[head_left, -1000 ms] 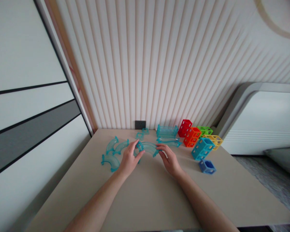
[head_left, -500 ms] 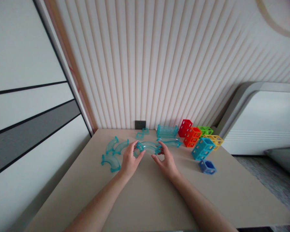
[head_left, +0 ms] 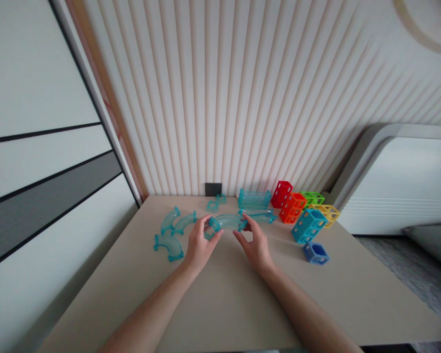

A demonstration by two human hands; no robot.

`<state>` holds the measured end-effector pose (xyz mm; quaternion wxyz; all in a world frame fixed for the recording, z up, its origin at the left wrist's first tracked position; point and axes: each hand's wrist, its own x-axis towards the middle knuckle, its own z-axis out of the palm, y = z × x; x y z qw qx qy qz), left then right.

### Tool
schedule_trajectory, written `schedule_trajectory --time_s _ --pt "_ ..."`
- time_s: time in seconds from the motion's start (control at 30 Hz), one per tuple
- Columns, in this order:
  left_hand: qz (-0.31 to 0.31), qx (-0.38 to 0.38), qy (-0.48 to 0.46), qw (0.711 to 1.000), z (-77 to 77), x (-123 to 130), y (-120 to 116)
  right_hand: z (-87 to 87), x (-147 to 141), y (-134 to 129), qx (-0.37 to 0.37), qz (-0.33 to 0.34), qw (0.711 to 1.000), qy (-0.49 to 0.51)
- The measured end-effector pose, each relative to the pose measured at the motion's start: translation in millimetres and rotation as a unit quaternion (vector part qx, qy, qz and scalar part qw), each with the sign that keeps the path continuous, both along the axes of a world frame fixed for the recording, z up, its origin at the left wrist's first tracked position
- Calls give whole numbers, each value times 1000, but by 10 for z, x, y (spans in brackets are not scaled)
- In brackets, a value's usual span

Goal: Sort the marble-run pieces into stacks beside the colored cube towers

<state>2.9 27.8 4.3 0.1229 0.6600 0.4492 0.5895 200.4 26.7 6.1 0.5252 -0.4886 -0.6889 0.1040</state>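
Hands [head_left: 227,231] partly curled, fingers and thumbs gripping opposite ends of curved teal piece [head_left: 229,222].

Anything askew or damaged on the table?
Nothing stands out: loose curved tubes lie at left, coloured blocks sit grouped at right. The left hand and right hand hold another curved tube. Too small to check for cracks.

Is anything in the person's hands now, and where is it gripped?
A curved clear-teal tube piece, held by its ends: left hand on one, right hand on the other.
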Motion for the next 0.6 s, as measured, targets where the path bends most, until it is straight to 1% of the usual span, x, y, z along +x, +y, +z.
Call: schedule_trajectory --time_s 0.23,0.37,0.6 --pt "-21 -18 -14 1000 27 19 -27 29 -4 -8 3 6 1000 -13" --pt "-26 -21 -26 999 47 24 -34 17 0 -4 2 14 1000 -16" --pt "-33 -23 -34 999 12 10 -18 -1 3 -3 -12 -13 1000 -11"
